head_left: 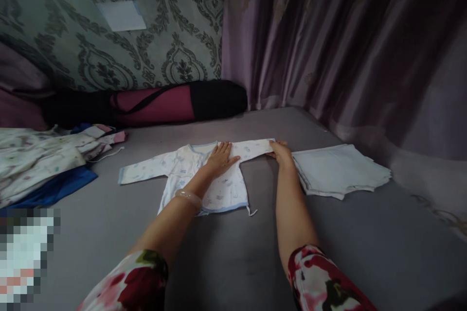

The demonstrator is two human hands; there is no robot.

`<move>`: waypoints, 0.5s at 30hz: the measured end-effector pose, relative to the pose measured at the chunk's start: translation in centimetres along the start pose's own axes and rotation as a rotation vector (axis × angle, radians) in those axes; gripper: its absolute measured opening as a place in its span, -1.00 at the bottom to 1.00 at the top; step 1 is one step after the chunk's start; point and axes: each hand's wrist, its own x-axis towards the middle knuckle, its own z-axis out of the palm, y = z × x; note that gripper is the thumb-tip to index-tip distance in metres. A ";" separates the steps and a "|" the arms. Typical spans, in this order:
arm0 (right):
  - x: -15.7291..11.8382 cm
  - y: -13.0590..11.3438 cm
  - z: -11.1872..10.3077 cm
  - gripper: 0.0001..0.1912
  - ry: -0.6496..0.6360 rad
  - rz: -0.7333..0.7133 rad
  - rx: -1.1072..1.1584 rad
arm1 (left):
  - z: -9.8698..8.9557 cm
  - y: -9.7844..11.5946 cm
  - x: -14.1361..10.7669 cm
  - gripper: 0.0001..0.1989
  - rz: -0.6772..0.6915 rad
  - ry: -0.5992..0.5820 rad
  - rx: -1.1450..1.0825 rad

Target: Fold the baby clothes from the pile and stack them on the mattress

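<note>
A small white baby shirt (224, 192) with blue trim and a pale blue print lies spread on the grey surface, both sleeves stretched out sideways. My left hand (221, 159) rests flat on its upper chest near the right-hand shoulder, fingers extended. At the end of the right-hand sleeve, my right hand (280, 150) pinches the cuff between thumb and fingers. A thin white tie hangs from the shirt's lower right corner. My left forearm covers part of the shirt's lower left side.
A stack of folded white cloths (339, 170) lies just right of my right hand. On the left is a pile of printed clothes (40, 160) with a blue garment (62, 188). A long maroon and black bag (156, 104) lies along the wall, beside a purple curtain (262, 34).
</note>
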 end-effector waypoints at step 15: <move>-5.3 -5.0 4.8 -0.90 -0.294 -0.074 0.321 | -1.9 -1.1 2.1 -0.05 0.000 -0.144 0.015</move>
